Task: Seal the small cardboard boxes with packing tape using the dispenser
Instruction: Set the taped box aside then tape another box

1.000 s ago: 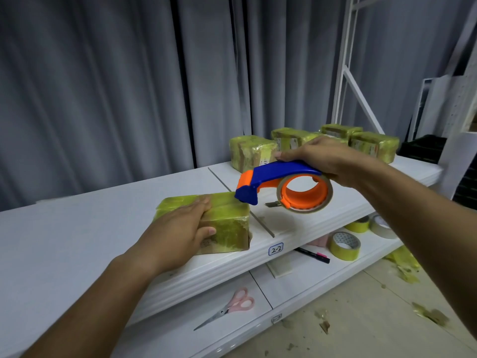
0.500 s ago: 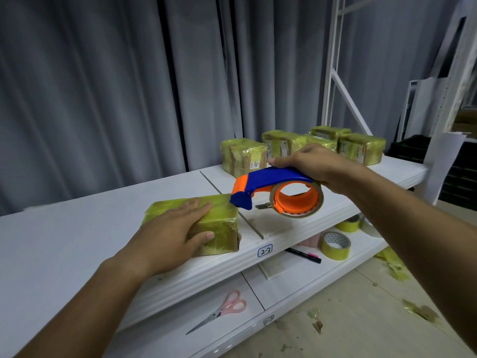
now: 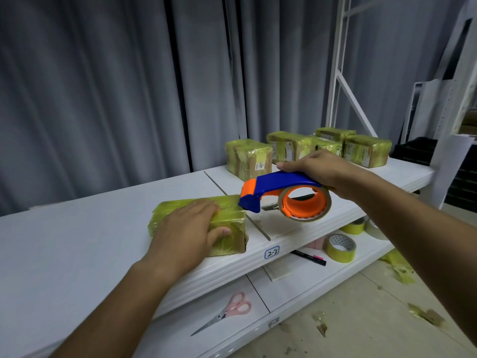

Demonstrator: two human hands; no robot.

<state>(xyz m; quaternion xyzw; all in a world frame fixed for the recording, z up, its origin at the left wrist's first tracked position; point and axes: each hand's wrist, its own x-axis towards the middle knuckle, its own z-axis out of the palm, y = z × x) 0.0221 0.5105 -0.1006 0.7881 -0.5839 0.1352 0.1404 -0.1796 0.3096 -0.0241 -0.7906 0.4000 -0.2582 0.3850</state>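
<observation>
From the head view we see our left hand [image 3: 185,236] spread flat on the taped box [image 3: 227,215] on the shelf [image 3: 77,244], thumb over its front face. Our right hand [image 3: 320,167] grips the dispenser [image 3: 278,192] (blue nose touching the box's far right corner). Sealed boxes [image 3: 304,148] sit just beyond that hand.

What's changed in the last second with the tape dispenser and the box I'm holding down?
The right hand has brought the tape dispenser closer to the box; its blue nose now sits at the box's far right corner. The left hand still lies on the box, which has not moved on the shelf.
</observation>
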